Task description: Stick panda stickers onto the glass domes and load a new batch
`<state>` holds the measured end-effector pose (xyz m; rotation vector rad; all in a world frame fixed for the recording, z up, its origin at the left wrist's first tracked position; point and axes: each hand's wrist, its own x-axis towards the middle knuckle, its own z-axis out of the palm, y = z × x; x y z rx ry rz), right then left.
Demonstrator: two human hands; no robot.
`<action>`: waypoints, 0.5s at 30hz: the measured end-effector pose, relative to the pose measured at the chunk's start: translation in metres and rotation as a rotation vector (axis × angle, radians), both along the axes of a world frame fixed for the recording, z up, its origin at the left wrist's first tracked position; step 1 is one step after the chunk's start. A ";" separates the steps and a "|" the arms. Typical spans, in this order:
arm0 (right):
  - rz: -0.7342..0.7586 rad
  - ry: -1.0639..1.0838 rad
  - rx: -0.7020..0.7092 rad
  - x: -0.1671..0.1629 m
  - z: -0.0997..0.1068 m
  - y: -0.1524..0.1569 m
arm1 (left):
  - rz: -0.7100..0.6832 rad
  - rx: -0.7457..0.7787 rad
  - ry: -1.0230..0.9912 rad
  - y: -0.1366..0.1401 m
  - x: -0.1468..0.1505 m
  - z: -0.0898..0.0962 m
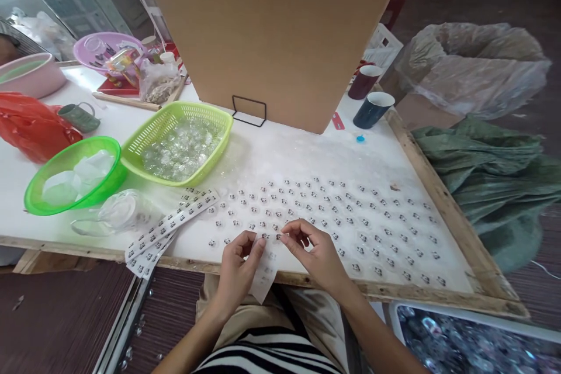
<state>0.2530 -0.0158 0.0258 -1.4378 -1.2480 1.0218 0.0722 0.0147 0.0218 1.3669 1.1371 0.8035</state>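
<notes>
At the table's front edge my left hand point(240, 263) pinches a strip of panda stickers point(264, 277), its lower end hanging over the edge. My right hand point(310, 248) is closed in a pinch close beside it, thumb and forefinger on a small panda sticker point(279, 236) at the strip's upper end. Whether that sticker is still joined to the strip I cannot tell. Small clear round pieces with panda prints point(321, 208) lie in loose rows across the white tabletop point(284, 152). More sticker sheets point(170, 225) lie overlapping to the left of my left hand.
A yellow-green basket point(225, 140) holds clear pieces, beside a green bowl point(116, 172) and a clear lidded cup point(125, 207). A large cardboard sheet point(276, 35) stands behind. Two dark mugs point(370, 114) stand at back right. A wooden rim point(442, 198) edges the table.
</notes>
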 end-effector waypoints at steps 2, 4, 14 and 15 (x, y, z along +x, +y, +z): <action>0.003 -0.026 0.028 0.004 0.001 0.000 | -0.002 -0.008 0.013 0.001 0.002 0.000; 0.019 -0.049 0.061 0.008 0.003 0.000 | -0.008 -0.018 0.026 0.001 0.005 0.001; -0.134 0.111 0.130 0.007 0.002 0.001 | 0.019 0.022 0.075 0.004 0.010 0.006; -0.161 0.132 0.120 0.006 0.002 0.002 | 0.009 0.034 0.085 0.004 0.010 0.005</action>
